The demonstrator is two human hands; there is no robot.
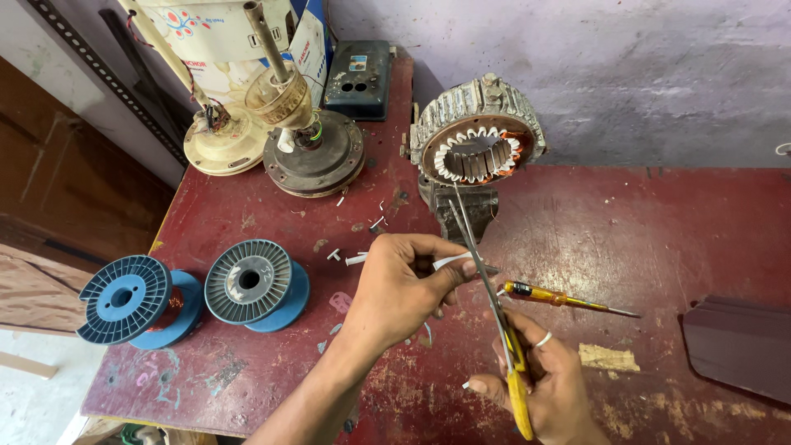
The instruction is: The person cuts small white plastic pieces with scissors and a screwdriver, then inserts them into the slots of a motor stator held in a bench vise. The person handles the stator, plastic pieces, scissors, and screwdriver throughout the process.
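Our left hand (404,284) pinching a white strip (451,260) at centre frame, our right hand (544,375) gripping yellow-handled scissors (494,313) across it, motor core (478,136) above

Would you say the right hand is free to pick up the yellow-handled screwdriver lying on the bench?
Probably not as it stands: the right hand is closed around the scissors. The screwdriver lies uncovered on the bench just above that hand, so only the scissors hinder it.
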